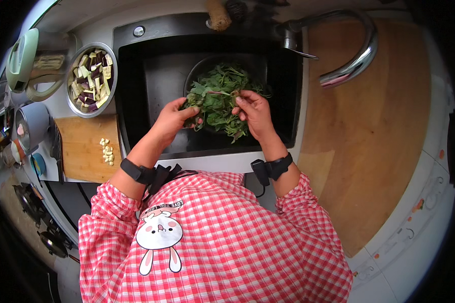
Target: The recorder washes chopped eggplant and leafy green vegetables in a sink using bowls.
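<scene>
Leafy greens (223, 110) lie heaped in a round dark bowl (187, 77) inside the black sink (155, 64). On the left side of the heap, my left hand (180, 115) has its thumb and fingers closed around a bunch of leaves. At the right side, my right hand (252, 110) pinches a sprig of greens between thumb and fingertips. One thin reddish stem runs across the heap between the hands. Leaves hide most of the bowl.
A chrome faucet (352, 66) arches at the upper right beside a large wooden board (364, 132). At left stand a metal bowl (71, 104) of cut eggplant (91, 81), a cutting board (83, 151) with peeled garlic cloves (107, 151), and a green-lidded pitcher (22, 60).
</scene>
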